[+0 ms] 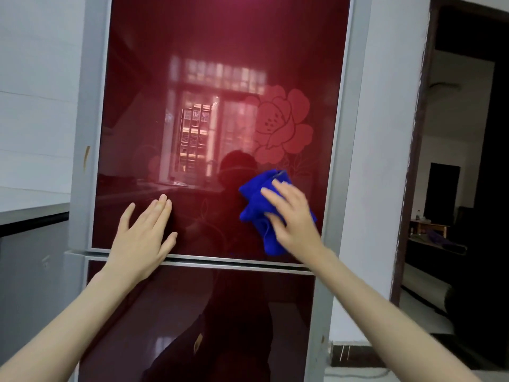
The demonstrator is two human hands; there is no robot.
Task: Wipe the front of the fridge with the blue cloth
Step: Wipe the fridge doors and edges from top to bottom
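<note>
The fridge (220, 51) fills the middle of the view, with glossy dark-red glass doors in a grey frame and a pale flower print on the upper door. My right hand (289, 216) presses the crumpled blue cloth (256, 205) flat against the lower right of the upper door, fingers straight. My left hand (146, 230) lies flat on the same door at its lower left, fingers together, just above the grey strip (237, 261) that parts the two doors.
A grey counter with a dark edge (33, 216) meets the fridge on the left. A white wall (385, 133) flanks it on the right, beside a dark-framed doorway (454, 188) into a dim room with furniture.
</note>
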